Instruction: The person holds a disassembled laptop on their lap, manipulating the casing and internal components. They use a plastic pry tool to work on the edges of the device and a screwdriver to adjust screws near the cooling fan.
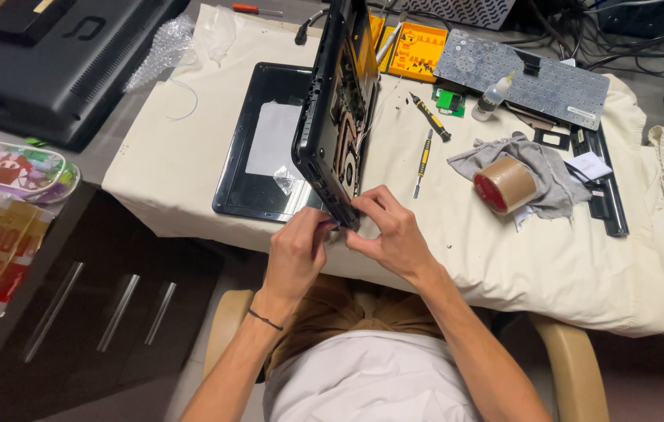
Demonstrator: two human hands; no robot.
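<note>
While it stands on one long edge at frame centre, the black laptop base [337,101] runs its long axis from the near worktop [551,266] edge toward the top of the frame, its exposed innards facing right. Left hand [297,252] and right hand [394,234] pinch its near corner between curled fingers. Bare cloth lies open at lower right; screwdrivers [424,152] and a tape roll [504,184] crowd the right.

Tape roll [504,184] on grey rag [539,160]; screwdrivers [423,161]
</note>
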